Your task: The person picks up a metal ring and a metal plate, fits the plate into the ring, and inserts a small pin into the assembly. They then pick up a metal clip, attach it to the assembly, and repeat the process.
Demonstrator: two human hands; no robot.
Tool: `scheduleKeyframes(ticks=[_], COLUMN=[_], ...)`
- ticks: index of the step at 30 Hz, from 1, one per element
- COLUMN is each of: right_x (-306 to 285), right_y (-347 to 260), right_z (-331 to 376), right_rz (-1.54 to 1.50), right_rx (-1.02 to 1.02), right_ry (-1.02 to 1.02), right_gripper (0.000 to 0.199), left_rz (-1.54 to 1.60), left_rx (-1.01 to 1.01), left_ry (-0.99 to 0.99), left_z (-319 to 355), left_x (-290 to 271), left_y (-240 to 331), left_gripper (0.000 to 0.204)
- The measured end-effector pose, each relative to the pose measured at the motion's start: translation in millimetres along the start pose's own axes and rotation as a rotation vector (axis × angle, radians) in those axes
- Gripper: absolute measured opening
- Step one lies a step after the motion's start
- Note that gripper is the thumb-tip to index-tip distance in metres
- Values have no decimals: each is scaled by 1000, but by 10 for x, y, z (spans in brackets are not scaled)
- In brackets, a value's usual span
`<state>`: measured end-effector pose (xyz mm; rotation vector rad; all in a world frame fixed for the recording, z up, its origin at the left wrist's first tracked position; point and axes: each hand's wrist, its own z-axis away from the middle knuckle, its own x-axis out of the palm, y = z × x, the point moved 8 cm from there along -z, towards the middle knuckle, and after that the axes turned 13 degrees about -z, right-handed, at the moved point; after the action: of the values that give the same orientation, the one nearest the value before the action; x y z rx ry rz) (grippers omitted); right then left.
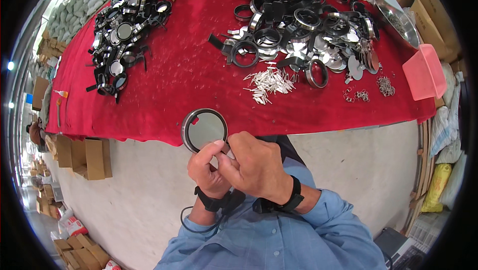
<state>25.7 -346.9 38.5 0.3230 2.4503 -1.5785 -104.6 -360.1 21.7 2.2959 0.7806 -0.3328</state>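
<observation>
Just off the table's near edge, my left hand [206,169] grips a round ring with a dark rim and a flat silver disc [208,131] filling most of its inside. A small notch in the disc shows red cloth through it. My right hand [259,163] is closed in a pinch against the ring's lower right edge, touching my left fingers; what it pinches is hidden. Ahead lie a heap of small silver pins [271,83], a pile of loose silver discs [336,56] and black-and-silver rings with handles [266,38].
A red cloth [169,80] covers the table. At the left lies a pile of rings fitted with discs [124,32]. To the right are small metal clips [385,86], a pink plastic bin [423,73] and a metal bowl [406,28]. An open cardboard box [92,158] stands on the floor.
</observation>
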Motion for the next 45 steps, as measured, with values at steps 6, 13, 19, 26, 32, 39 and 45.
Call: scheduleKeyframes(ticks=[6, 13, 19, 26, 32, 39, 45], right_x=[-122, -1124, -1549, -1413, -796, -1044, -1214], right_y=[386, 784, 1145, 987, 546, 986, 1572], right_z=[-107, -327, -349, -311, -405, -850, -1085], right_rz=[-63, 138, 600, 456, 364, 336, 729], right_rx=[136, 77, 166, 54, -208, -26, 115], right_ry=[-83, 287, 392, 323, -134, 134, 76], right_gripper=[27, 12, 27, 14, 17, 34, 32], left_rz=[-77, 215, -389, -58, 136, 669, 696], left_rx=[-229, -537, -183, -97, -154, -809, -898], left_ry=[-248, -684, 148, -308, -646, -539, -433], left_z=[-154, -636, -2067, -1273, -833, -367, -122], left_x=[310, 328, -541, 559, 916, 797, 618], left_y=[-75, -1109, -1360, -711, -249, -651, -715], left_gripper=[39, 32, 85, 57, 60, 22, 22])
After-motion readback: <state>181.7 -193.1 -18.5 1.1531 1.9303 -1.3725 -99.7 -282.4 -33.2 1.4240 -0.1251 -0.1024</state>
